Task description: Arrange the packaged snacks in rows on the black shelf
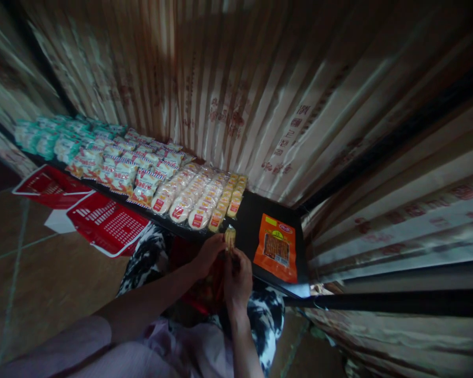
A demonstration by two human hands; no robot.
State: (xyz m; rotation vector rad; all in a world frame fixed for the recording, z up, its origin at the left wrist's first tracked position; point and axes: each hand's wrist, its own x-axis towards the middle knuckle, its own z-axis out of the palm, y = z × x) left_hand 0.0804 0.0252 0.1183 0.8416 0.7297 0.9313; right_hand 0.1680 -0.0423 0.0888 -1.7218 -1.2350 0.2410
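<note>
A small yellowish wrapped snack is pinched between both hands, just over the near edge of the black shelf. My left hand grips it from the left side, and my right hand has its fingers closed on the lower end. Just beyond, rows of similar yellow wrapped snacks lie on the shelf. Beside them to the left run rows of round white wrapped cakes. An orange snack packet lies flat on the shelf, right of my hands.
White, red and orange snack bags and green-and-white bags fill the shelf's left part. Red printed packaging hangs along its front left. Pleated printed sheeting rises behind, and a black bar extends rightward.
</note>
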